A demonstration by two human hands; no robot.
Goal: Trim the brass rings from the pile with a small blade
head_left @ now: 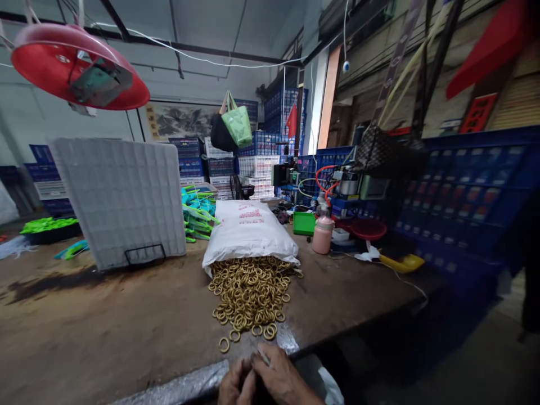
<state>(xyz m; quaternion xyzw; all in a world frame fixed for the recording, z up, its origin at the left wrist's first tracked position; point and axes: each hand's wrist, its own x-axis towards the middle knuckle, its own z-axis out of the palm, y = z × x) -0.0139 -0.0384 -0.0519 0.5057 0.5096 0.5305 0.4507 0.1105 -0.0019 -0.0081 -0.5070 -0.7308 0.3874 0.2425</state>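
Observation:
At the table's front edge, my left hand [237, 383] and my right hand [283, 376] are close together with their fingertips meeting. The right hand is closed around a thin pale stick-like tool [265, 356]; its far end is hidden. My left fingers are curled in a pinch, and what they hold, if anything, cannot be made out. Just beyond the hands lies a heap of brass-coloured rings [248, 292], a few of them loose at the near side. The heap spills from the open mouth of a white sack [253, 230] lying on its side.
A whitish upright panel [120, 202] stands on the table [126, 332] at left, with green and blue hangers [198, 211] behind it. To the right are a pink bottle [323, 235], a green tray [304, 223] and a yellow scoop [403, 262]. A red lamp [42, 45] hangs overhead.

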